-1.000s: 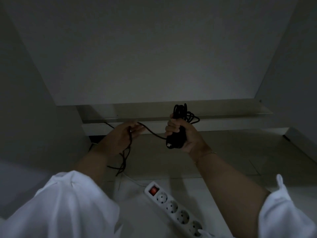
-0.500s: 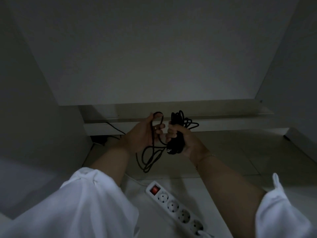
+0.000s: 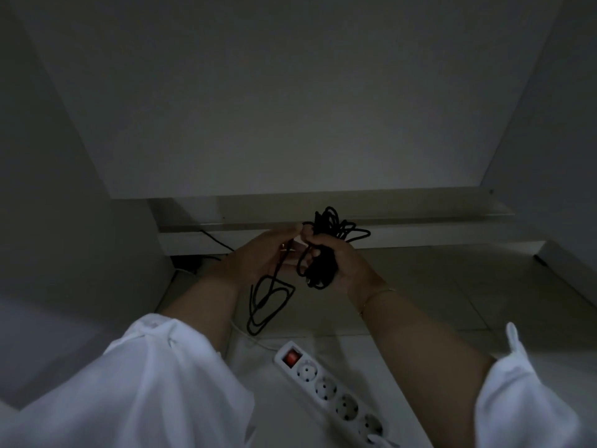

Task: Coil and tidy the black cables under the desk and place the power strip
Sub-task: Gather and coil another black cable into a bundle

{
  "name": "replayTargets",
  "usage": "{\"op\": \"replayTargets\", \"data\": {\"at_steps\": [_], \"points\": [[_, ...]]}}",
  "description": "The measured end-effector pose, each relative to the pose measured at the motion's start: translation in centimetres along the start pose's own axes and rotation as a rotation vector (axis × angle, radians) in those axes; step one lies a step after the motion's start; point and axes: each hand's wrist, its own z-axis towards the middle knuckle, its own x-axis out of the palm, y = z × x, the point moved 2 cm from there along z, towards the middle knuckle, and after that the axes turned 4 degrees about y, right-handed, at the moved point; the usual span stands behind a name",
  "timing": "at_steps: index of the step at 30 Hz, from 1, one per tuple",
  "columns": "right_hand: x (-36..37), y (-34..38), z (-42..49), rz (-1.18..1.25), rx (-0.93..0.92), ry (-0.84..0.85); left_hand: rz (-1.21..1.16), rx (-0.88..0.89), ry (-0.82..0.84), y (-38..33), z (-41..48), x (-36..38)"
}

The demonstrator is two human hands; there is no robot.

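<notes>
My right hand (image 3: 339, 263) grips a bundle of coiled black cable (image 3: 326, 227), whose loops stick out above my fist. My left hand (image 3: 261, 257) pinches the loose strand of the same cable right beside the bundle. Slack loops of that strand (image 3: 268, 305) hang below my left hand. A white power strip (image 3: 332, 392) with a red switch and several sockets lies on the floor below my hands, untouched.
I am under a desk, with its back panel (image 3: 290, 108) ahead and side panels left and right. A low ledge (image 3: 387, 218) runs along the wall. Another black cable (image 3: 214, 240) leads to the dark left corner. A white cord (image 3: 248, 337) leaves the power strip.
My left hand has moved right, up against my right hand, bringing the loose strand to the bundle. The hanging slack now forms loops below it.
</notes>
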Motion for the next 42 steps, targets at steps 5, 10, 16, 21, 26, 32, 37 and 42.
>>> {"op": "replayTargets", "data": {"at_steps": [5, 10, 16, 21, 26, 32, 37, 42], "points": [[-0.5, 0.6, 0.1, 0.028, -0.073, -0.053, 0.121, -0.046, -0.125, 0.3, 0.3, -1.2], [-1.7, 1.3, -0.1, 0.051, -0.138, -0.126, 0.088, -0.181, -0.063, 2.1, -0.6, -2.1], [-1.7, 0.7, -0.1, -0.008, -0.060, -0.050, 0.004, 0.047, -0.052, 0.5, -0.3, -1.7], [-1.0, 0.8, 0.1, 0.028, -0.108, -0.018, 0.174, 0.014, 0.006, 0.7, -0.4, -0.5], [-0.6, 1.2, -0.5, 0.051, -0.083, 0.092, 0.165, -0.048, 0.068, 0.1, -0.7, 0.4], [-0.4, 1.4, -1.5, -0.091, -0.053, 0.137, 0.195, -0.077, 0.080, -0.2, -0.9, 0.2], [0.3, 1.2, -1.0, -0.084, -0.074, 0.108, 0.224, -0.068, 0.069, -0.5, -1.1, 0.1], [0.7, 1.3, -0.6, 0.009, -0.093, 0.152, 0.256, -0.019, 0.048, -0.5, -0.6, 0.6]]}}
